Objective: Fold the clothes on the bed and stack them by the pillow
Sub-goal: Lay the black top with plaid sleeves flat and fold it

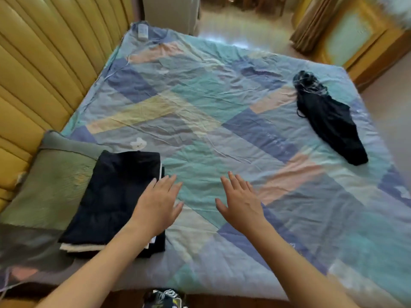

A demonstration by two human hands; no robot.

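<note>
A stack of folded dark clothes (115, 196) with a white layer at its bottom edge lies beside the green pillow (51, 187) at the left of the bed. My left hand (156, 203) hovers flat and open over the stack's right edge. Just to its right, my right hand (240, 201) is spread open above the patchwork bedspread (211, 112), holding nothing. A crumpled black garment (329, 121) with a patterned end lies unfolded near the far right edge of the bed.
A padded yellow headboard (44, 63) runs along the left. A white remote (142, 31) sits at the bed's far corner. A wooden cabinet (360, 38) and curtains stand beyond the bed at right. Something dark and patterned (164, 298) shows at the bottom edge.
</note>
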